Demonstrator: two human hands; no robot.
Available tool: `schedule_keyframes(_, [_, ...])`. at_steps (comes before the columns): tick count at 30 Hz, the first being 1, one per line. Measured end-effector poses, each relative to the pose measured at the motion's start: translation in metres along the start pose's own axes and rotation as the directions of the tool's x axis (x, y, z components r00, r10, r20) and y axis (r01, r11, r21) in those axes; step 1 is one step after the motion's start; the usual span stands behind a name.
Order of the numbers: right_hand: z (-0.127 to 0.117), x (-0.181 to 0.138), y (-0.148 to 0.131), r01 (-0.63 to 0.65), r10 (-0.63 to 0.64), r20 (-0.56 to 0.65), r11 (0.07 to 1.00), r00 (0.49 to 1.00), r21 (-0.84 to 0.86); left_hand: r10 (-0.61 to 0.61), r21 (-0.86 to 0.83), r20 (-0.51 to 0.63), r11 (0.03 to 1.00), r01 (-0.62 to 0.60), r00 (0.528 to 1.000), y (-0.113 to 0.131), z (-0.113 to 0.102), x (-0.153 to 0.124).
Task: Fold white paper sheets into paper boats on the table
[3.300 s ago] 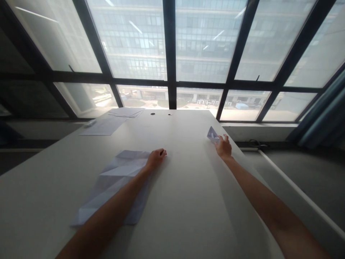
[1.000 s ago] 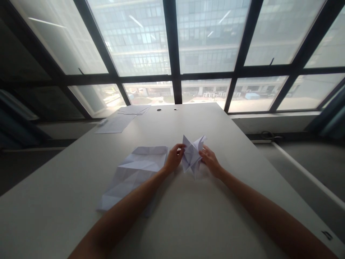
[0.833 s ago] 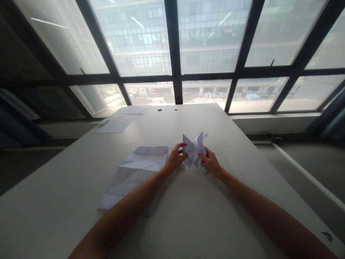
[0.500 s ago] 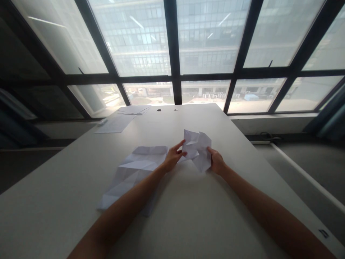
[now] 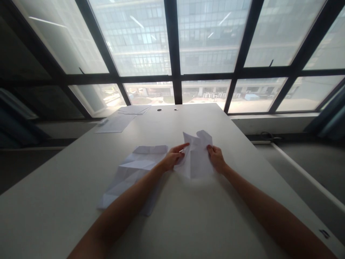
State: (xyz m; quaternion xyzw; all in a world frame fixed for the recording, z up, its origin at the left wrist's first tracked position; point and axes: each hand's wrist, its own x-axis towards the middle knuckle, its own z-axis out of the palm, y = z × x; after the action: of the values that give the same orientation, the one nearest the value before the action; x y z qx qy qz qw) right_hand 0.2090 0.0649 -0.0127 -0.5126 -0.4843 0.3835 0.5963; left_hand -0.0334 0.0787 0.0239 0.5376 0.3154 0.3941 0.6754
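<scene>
Both hands (image 5: 171, 159) (image 5: 216, 158) gripping creased paper (image 5: 199, 158) | white table (image 5: 199, 216) beneath | dark-framed windows (image 5: 207, 39) ahead

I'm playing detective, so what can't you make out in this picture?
In the head view:
Right hand: most fingers hidden behind the held paper.
Creased sheet: partly covered by the left forearm.
Dark mark, lower right: too small and blurred to identify.

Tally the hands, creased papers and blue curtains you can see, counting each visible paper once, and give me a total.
Hands: 2 (left hand, right hand)
Creased papers: 2 (held paper, lying paper; layers underneath cannot be told)
Blue curtains: 2 (left curtain, right curtain)
Total: 6
</scene>
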Motion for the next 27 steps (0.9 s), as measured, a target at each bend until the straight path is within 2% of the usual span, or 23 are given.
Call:
schedule_keyframes(2, [0.0, 0.001, 0.002, 0.019, -0.019, 0.005, 0.998, 1.0, -0.052, -0.023, 0.013, 0.009, 1.0, 0.023, 1.0, 0.002, 0.001, -0.001])
schedule_keyframes(7, [0.0, 0.003, 0.003, 0.02, -0.027, -0.074, 0.996, 0.997, -0.093, 0.161, 0.095, -0.148, 0.984, -0.148, 0.976, 0.009, 0.0, -0.001])
schedule_keyframes(10, [-0.001, 0.001, -0.002, 0.044, -0.052, -0.057, 0.991, 0.997, -0.123, 0.101, 0.037, -0.115, 0.995, -0.098, 0.988, 0.009, 0.0, -0.002])
schedule_keyframes(13, [0.0, -0.003, -0.01, 0.07, -0.067, 0.024, 0.984, 0.997, -0.162, 0.031, -0.024, -0.041, 0.999, -0.032, 0.999, 0.003, 0.002, -0.002])
schedule_keyframes(16, [0.002, -0.005, -0.014, 0.102, -0.085, 0.092, 0.976, 0.992, -0.194, -0.003, -0.031, -0.019, 1.0, 0.003, 1.0, -0.003, 0.005, -0.002])
schedule_keyframes(20, [0.004, -0.006, -0.014, 0.118, -0.096, 0.118, 0.973, 0.988, -0.197, 0.0, -0.043, -0.144, 0.999, -0.006, 0.99, -0.007, 0.006, 0.0])
schedule_keyframes(27, [0.001, -0.003, -0.008, 0.137, -0.141, 0.0, 0.961, 0.99, -0.24, 0.0, -0.18, -0.31, 0.982, -0.058, 0.951, -0.003, -0.003, 0.004])
